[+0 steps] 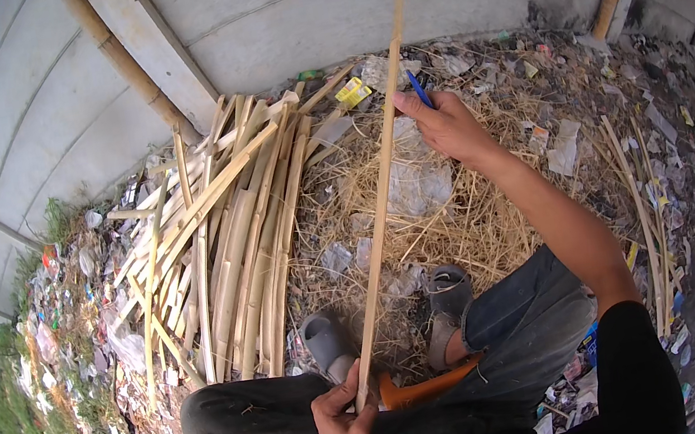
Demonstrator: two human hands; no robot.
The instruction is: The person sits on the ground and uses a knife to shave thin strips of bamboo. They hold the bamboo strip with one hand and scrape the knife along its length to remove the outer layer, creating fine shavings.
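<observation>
A long split bamboo strip (pixel 378 221) slants up from my lap toward the grey wall. My left hand (pixel 342 420) is closed round its near end, between my knees. Farther along, my right hand (pixel 449 128) is closed on a slim blue object (pixel 419 89), with the thumb side against or close beside the strip. Only the upper part of the blue object shows, so I cannot tell its kind. Below the strip, pale shavings (pixel 462 244) lie on the ground in front of my feet.
A pile of split bamboo pieces (pixel 234 254) lies to the left. Several strips (pixel 637 214) rest at the right. Litter (pixel 565 145) covers the ground up to the concrete wall (pixel 385 4). Part of an orange seat (pixel 427 388) shows under me, and grey clogs (pixel 329 341) are on my feet.
</observation>
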